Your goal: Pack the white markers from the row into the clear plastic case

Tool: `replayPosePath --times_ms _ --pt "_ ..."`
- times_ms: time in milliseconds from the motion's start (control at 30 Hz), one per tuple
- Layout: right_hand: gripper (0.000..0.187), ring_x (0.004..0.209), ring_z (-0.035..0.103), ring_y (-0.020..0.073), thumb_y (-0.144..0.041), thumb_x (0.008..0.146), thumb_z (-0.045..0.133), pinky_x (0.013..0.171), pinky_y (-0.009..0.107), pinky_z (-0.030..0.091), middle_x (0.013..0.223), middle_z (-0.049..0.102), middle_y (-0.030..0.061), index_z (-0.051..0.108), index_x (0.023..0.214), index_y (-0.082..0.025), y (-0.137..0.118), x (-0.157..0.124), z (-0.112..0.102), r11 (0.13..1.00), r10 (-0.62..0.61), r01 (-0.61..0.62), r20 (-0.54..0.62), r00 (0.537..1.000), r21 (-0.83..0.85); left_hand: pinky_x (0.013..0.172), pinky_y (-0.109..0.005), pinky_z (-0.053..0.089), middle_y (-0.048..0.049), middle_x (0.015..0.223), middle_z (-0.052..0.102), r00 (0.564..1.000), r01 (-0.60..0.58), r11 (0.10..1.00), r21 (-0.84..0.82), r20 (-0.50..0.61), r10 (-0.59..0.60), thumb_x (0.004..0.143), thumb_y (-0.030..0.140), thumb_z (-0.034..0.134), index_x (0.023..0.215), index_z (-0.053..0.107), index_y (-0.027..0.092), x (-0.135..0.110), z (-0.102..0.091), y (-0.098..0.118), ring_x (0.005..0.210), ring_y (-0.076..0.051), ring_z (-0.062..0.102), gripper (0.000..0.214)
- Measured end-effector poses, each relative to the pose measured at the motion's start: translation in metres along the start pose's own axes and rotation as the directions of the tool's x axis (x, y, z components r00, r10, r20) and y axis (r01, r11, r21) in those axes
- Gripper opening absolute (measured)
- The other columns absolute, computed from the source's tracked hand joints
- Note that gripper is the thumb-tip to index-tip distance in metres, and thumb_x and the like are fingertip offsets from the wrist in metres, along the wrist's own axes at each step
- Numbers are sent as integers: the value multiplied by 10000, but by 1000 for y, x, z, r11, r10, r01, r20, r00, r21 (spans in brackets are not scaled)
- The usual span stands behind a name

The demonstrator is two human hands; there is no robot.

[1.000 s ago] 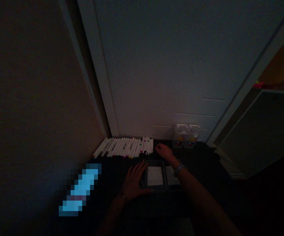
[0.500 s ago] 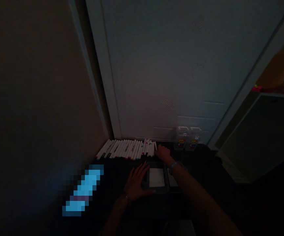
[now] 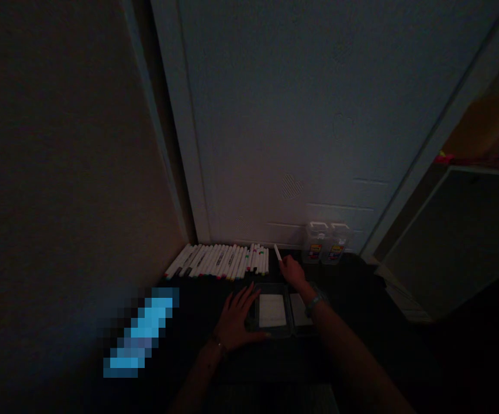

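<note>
Your marker [image 3: 277,252] is by the far edge of the tabletop [image 3: 361,299], just past the right end of the row of markers [image 3: 214,261], its upper end leaning left toward the wall [image 3: 253,115]. Your right hand [image 3: 292,271] is clenched around its lower part, so you appear to be at the step of handling this one pen beside its neighbours. The next move, I judge, calls for a firm pinch and a straight path, since a sideways swing could nudge the row, which runs along the far edge toward the far left corner. Nearer you, your left hand [image 3: 234,325] is spread, grasping no pen, fingers at the left rim of an unfolded clear case [image 3: 288,310] and thumb along its near edge; how hard it presses, I cannot tell. A white insert [image 3: 272,310] lies in the case's left half, while your right forearm partly covers the other half. Two clear handled boxes [image 3: 317,244] stand upright at the far edge, right of your right hand.
</note>
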State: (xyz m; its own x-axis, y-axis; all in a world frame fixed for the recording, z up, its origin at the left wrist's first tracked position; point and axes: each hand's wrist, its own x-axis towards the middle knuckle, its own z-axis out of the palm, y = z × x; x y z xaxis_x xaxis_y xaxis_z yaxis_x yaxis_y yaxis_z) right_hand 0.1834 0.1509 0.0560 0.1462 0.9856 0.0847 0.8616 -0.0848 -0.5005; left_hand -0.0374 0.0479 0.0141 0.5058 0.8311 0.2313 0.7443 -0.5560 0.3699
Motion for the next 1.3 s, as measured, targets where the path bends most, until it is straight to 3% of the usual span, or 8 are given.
replayPosePath --times_ms 167,233,300,467,600,767,867,1300 --pt "356 715 648 122 -346 943 287 616 195 465 799 682 31 471 1186 -163 -7 -38 2 962 -133 144 -63 989 230 1069 -564 109 -59 1512 119 1000 -3 1000 -31 -19 2 635 690 571 1412 187 342 -2 2 -6 1347 -338 180 934" --pt "370 742 647 145 -379 934 312 644 221 477 821 684 48 507 1159 -157 -10 -56 3 832 -217 272 -167 962 483 1069 -559 126 -54 1512 119 997 34 994 -105 -61 -40 741 629 513 1398 234 341 3 1 -6 1357 -320 160 770" --pt "359 798 643 155 -387 928 340 696 239 477 890 682 52 531 1150 -180 -14 -71 3 750 -273 363 -241 931 552 1074 -525 169 -39 1505 150 982 83 967 -240 -147 -120 868 521 386 1380 278 339 16 -2 -1 1361 -273 174 554" --pt "303 881 600 182 -327 919 396 782 291 440 1001 661 63 571 1140 -214 -16 -93 4 855 -359 470 -403 841 218 1075 -383 273 -66 1369 416 906 -67 736 -674 -350 -239 921 383 346 1329 367 245 66 -5 23 1280 -192 360 431" --pt "312 813 578 207 -288 902 448 746 332 420 943 671 79 561 1184 -216 -12 -108 10 861 -485 500 -449 750 -95 959 -367 412 -104 1190 581 902 -119 477 -871 -295 -314 877 372 450 1274 433 179 84 2 30 1125 -220 523 442" --pt "357 834 551 226 -239 894 469 759 370 406 874 654 68 513 1249 -254 -9 -122 14 851 -515 501 -436 738 -155 878 -337 459 -74 993 666 910 -86 291 -953 -194 -367 810 331 572 1378 290 193 72 -2 26 951 -194 617 650" --pt "395 814 545 211 -202 889 469 779 376 410 845 646 53 484 1278 -266 -8 -125 15 809 -577 572 -374 726 -138 837 -306 468 -45 910 680 900 -81 270 -960 -186 -393 790 316 601 1406 232 214 67 -7 25 876 -170 629 726" --pt "412 858 573 194 -192 870 481 765 360 456 956 656 53 482 1278 -252 -2 -128 14 736 -643 677 -314 699 -1 619 -210 452 -21 819 656 823 -41 291 -956 -197 -532 738 395 641 1180 570 169 67 -2 15 701 -128 590 501"
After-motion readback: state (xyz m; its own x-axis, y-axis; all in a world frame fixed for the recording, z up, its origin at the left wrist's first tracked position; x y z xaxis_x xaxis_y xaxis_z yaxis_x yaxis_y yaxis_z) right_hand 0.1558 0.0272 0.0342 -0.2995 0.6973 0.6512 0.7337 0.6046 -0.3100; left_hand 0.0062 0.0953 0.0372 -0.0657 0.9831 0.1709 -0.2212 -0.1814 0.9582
